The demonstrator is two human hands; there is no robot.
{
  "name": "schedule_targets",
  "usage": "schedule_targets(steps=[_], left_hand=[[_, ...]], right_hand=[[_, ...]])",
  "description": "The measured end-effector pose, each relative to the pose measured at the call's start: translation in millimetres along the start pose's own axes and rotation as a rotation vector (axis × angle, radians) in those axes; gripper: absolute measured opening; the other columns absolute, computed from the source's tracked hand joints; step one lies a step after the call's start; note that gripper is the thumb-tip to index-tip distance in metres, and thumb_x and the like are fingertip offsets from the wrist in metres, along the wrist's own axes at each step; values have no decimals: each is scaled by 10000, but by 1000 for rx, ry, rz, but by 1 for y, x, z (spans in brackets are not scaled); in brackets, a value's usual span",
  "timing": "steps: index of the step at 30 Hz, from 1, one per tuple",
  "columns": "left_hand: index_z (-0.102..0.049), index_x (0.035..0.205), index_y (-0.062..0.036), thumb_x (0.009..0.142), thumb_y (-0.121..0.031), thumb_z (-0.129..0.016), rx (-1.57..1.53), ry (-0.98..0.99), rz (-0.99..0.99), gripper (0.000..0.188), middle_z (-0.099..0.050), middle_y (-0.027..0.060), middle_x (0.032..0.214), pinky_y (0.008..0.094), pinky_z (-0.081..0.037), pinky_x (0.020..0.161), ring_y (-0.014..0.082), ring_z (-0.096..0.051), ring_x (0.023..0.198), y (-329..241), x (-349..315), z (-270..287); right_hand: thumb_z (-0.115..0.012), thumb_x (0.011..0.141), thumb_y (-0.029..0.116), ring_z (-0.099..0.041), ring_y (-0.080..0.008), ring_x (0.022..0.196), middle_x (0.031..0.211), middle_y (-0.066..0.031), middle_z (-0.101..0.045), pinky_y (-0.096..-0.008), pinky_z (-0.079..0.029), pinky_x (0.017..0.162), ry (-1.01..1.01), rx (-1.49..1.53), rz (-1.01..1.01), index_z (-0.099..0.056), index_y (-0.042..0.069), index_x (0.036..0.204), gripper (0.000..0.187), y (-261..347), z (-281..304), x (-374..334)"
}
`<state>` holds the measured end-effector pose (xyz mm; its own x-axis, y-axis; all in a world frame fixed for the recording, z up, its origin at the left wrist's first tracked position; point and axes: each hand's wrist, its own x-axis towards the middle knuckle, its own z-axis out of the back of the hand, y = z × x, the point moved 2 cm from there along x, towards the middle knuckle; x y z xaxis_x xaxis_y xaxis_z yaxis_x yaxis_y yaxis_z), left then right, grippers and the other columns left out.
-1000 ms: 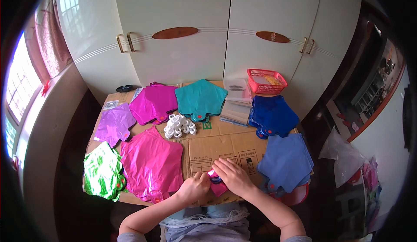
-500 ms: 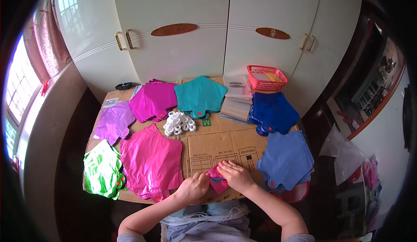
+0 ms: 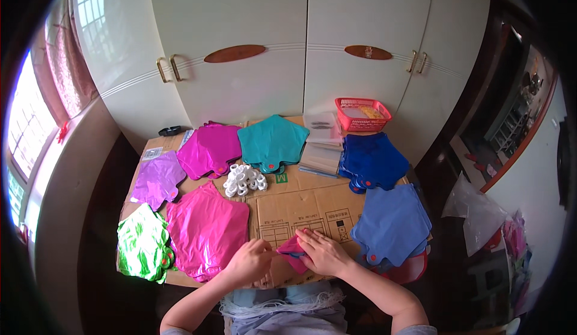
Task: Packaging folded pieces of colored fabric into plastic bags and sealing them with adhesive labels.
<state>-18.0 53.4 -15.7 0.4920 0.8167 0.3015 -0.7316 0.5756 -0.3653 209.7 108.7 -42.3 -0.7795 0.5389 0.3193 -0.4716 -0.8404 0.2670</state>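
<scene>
A small folded pink foil piece with a bluish strip across it lies on the cardboard near the front edge. My right hand holds it down from the right, its fingers stretched over the upper part and its thumb lower down. To the left of the piece is my left hand, its fingers curled together close to the foil's left corner. What those fingertips pinch, if anything, is too small to make out. Left of that hand spreads a stack of large pink foil balloons.
The cardboard tabletop carries a pile of white rings, with green, lilac, magenta, teal, dark blue and light blue foil stacks around it. Clear sleeves and a red basket stand behind.
My left hand has drawn back left, away from the foil piece it touched. My right hand stays on the piece, slightly lower in view. The whole view has shifted a little.
</scene>
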Motion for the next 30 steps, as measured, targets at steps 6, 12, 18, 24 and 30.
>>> schedule_targets(steps=[6,12,18,24,30], left_hand=[[-673,920,-90,766,-97,-598,145,-107,-67,171,-591,52,884,369,-468,729,232,-582,864,38,76,7],[-606,968,-96,808,-117,-542,374,-166,-155,173,-595,37,901,357,-441,762,220,-571,926,65,184,-31],[-643,810,-117,770,-151,-576,524,63,-156,86,-646,32,865,362,-428,780,203,-586,934,93,245,-53],[-627,747,-136,749,-131,-578,591,60,-196,49,-635,17,768,374,-455,741,199,-604,909,85,259,-52],[-621,731,-131,769,-146,-564,563,15,-233,70,-616,19,759,373,-456,724,203,-605,880,83,255,-50]], right_hand=[[-553,876,338,-404,-368,1304,1398,-125,-458,-435,-341,1086,21,-93,33,-469,110,1343,526,2,-5,-4],[-562,859,427,-348,-395,1333,1403,-110,-452,-463,-306,1104,81,-104,-4,-424,111,1390,633,11,-4,-9],[-527,870,522,-342,-381,1319,1403,-122,-446,-483,-288,1084,46,-59,21,-431,53,1373,694,26,5,-23],[-509,877,535,-330,-369,1331,1422,-112,-429,-494,-269,1092,56,-56,5,-426,55,1382,702,27,6,-30],[-509,870,568,-342,-354,1332,1430,-109,-422,-509,-280,1078,49,-71,-6,-420,77,1390,721,26,5,-29]])
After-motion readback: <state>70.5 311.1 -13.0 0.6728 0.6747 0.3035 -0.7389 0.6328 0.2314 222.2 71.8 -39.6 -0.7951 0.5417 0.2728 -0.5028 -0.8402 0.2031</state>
